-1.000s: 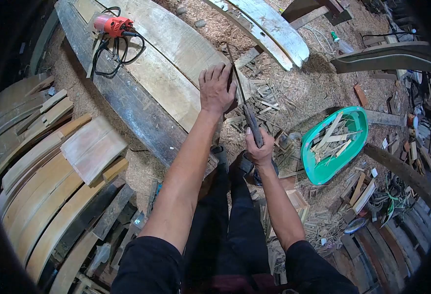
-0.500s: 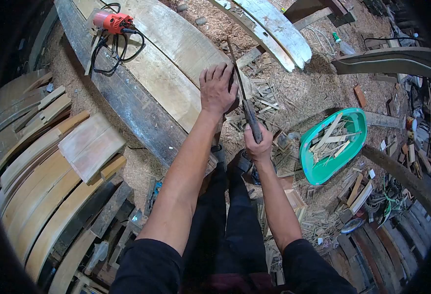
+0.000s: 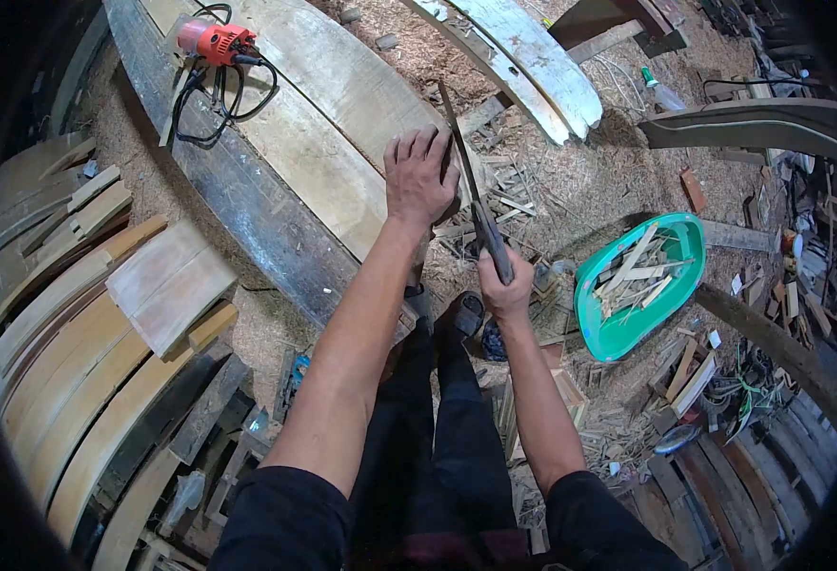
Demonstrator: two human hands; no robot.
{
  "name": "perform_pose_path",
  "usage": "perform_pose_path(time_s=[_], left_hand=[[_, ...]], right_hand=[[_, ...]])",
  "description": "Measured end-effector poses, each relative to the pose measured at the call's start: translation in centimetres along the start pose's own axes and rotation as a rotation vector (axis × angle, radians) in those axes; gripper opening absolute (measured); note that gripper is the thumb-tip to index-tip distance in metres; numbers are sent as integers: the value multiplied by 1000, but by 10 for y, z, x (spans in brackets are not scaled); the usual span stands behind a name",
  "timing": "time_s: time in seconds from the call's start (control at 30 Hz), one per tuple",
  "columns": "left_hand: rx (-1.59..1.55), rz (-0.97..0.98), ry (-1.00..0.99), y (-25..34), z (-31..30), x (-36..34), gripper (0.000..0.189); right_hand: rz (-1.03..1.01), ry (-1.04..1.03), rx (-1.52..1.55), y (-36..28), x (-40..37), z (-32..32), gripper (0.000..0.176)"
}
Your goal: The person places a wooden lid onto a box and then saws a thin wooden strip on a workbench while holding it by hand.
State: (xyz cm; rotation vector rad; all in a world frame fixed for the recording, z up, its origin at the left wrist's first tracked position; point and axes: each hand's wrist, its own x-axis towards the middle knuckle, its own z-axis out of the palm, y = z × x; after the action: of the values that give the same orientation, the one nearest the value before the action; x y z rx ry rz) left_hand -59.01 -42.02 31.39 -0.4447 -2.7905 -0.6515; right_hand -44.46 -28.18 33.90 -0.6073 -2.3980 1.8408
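Note:
My left hand [image 3: 420, 179] presses on the end of a wide pale wooden board [image 3: 357, 81], its fingers spread over the surface and the thumb by the edge. Just right of those fingers a handsaw [image 3: 485, 226] stands along the board's end, its narrow dark blade pointing away from me. My right hand [image 3: 508, 285] is wrapped round the saw's handle. Beside this board lies a narrower pale plank [image 3: 314, 157], both on a dark, stained board [image 3: 238, 200].
A red power tool [image 3: 223, 43] with a coiled black cord rests on the boards. To the right, a green tub [image 3: 618, 340] holds wood scraps. Curved planks [image 3: 104, 381] are stacked at left. Sawdust and offcuts cover the floor; my feet stand below the board's end.
My right hand and the saw have shifted slightly downward, toward me. The left hand stays on the board. The whole view has moved a little.

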Motion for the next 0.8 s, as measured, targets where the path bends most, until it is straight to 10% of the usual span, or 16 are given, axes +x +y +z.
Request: perform_pose_path(time_s=[0.8], left_hand=[[-107, -100, -21, -3, 0, 0, 46]], right_hand=[[78, 110, -4, -25, 19, 2, 24]])
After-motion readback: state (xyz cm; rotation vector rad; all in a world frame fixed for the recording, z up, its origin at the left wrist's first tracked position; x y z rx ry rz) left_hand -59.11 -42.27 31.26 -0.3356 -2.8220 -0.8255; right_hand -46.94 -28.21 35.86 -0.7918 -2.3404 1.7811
